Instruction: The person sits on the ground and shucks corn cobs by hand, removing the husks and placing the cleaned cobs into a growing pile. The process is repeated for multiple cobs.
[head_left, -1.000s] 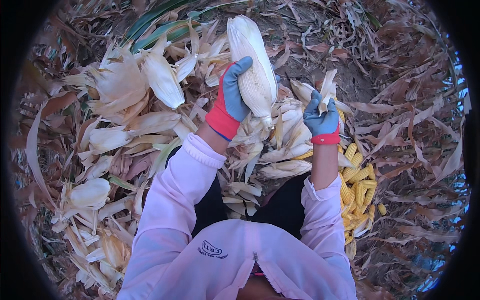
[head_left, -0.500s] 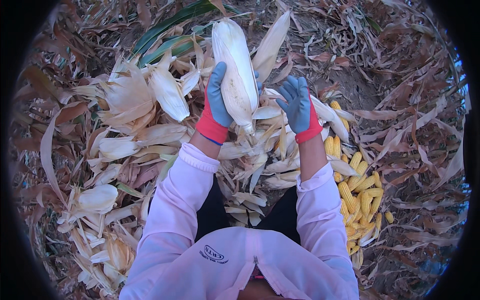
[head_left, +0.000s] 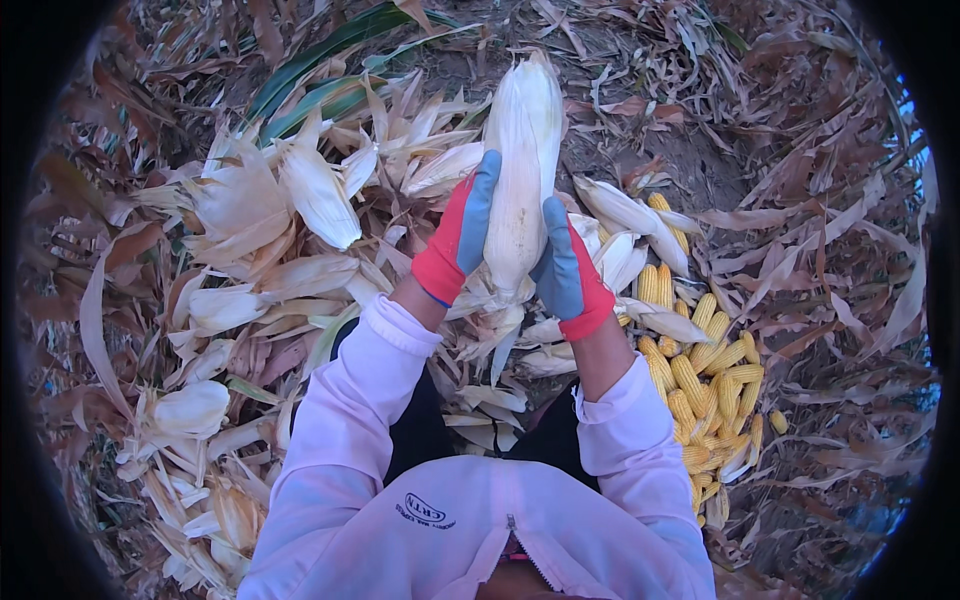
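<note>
Between my two gloved hands stands a large ear of corn [head_left: 522, 165], wrapped in pale husk, its tip pointing away from me. My left hand [head_left: 466, 230] grips its left side, the thumb lying along the husk. On the lower right side my right hand [head_left: 572, 265] presses against the ear, thumb up; its other fingers are hidden behind the ear. Both gloves are grey-blue and red. Beneath and around the hands lie loose dry husks [head_left: 495, 330].
Bare yellow corn cobs [head_left: 705, 385] are heaped at my right. More husk-covered ears [head_left: 320, 195] and a wide pile of husks [head_left: 230, 310] lie to my left. Green leaves [head_left: 325, 100] rest at the far left. Dry stalks and leaves [head_left: 820, 230] cover the ground on the right.
The ear has moved to the right and turned more upright, carried by my left hand. My right hand, empty before, has come left and now holds the ear too.
</note>
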